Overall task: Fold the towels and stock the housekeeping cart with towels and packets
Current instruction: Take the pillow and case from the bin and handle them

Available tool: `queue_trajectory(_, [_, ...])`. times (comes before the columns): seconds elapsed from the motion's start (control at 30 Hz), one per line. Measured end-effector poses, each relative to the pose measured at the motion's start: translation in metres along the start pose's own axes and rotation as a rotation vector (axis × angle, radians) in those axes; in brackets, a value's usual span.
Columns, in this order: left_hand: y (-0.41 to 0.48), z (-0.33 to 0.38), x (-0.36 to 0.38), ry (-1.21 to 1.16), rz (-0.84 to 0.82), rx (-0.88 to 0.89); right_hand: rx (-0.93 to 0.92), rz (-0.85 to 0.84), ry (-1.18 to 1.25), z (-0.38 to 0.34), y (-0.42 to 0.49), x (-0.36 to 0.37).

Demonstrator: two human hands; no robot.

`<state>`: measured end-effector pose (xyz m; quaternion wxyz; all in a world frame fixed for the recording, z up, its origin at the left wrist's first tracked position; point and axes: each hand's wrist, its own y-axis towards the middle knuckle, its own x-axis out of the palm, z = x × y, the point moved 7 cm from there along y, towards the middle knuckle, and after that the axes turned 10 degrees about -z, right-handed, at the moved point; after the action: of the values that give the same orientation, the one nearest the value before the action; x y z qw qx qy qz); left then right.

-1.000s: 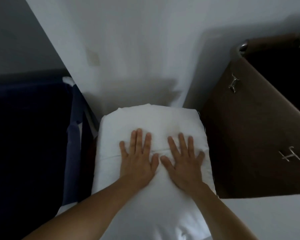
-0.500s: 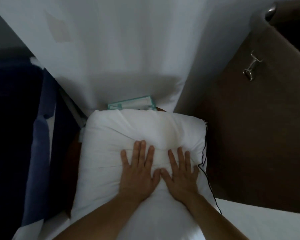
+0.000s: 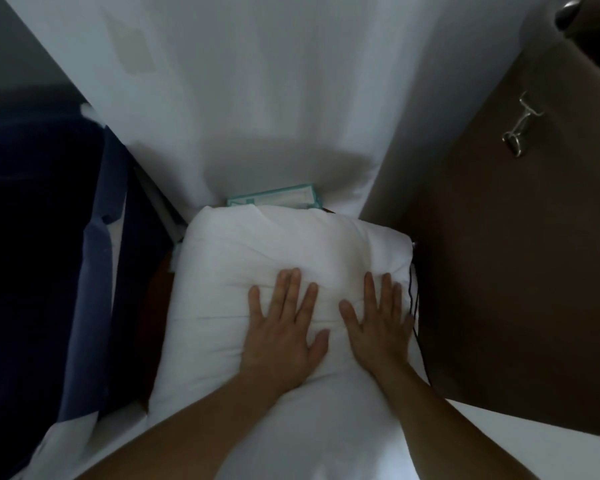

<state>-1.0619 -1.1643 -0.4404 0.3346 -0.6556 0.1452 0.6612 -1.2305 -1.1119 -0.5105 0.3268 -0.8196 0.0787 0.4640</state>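
Observation:
A thick folded white towel (image 3: 257, 251) lies in the middle of the view, creased where it is pressed down. My left hand (image 3: 284, 327) rests flat on it with fingers spread, palm down. My right hand (image 3: 378, 320) lies flat beside it near the towel's right edge, a gap between the two thumbs. Neither hand grips anything. Behind the towel's far edge a teal and white packet (image 3: 274, 197) pokes out, partly hidden by the towel and by hanging white cloth.
A white cloth (image 3: 257, 81) hangs down behind the towel. A dark blue fabric bag (image 3: 49, 254) stands at the left. A brown bag wall (image 3: 516, 254) with a metal clip (image 3: 518, 129) rises at the right. A thin black cord (image 3: 414, 306) runs along the towel's right edge.
The view has shifted nearer and lower, uncovering the teal packet. My hands slid toward me on the towel, and my right hand has moved apart from the left toward the right edge.

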Motion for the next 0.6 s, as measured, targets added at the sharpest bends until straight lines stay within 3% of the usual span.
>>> queue_trajectory(0.1, [-0.008,-0.026,-0.036,-0.015,0.056,0.031,0.026,-0.003,0.060,0.017,-0.011,-0.007])
queue_trajectory(0.2, [-0.020,-0.092,-0.058,-0.147,0.034,-0.165,0.134,-0.056,0.281,0.038,-0.027,-0.005])
queue_trajectory(0.27, [-0.030,-0.127,-0.052,-0.391,-0.015,-0.330,0.168,-0.062,0.414,0.037,-0.031,-0.002])
queue_trajectory(0.43, [-0.050,-0.171,-0.020,-1.123,0.008,-0.518,0.295,-0.043,0.666,0.040,-0.023,0.003])
queue_trajectory(0.53, [-0.059,-0.178,-0.003,-1.307,-0.030,-0.526,0.483,-0.076,0.858,0.061,-0.023,0.017])
queue_trajectory(0.6, [-0.060,-0.181,0.005,-1.353,-0.035,-0.547,0.479,-0.112,0.873,0.061,-0.020,0.022])
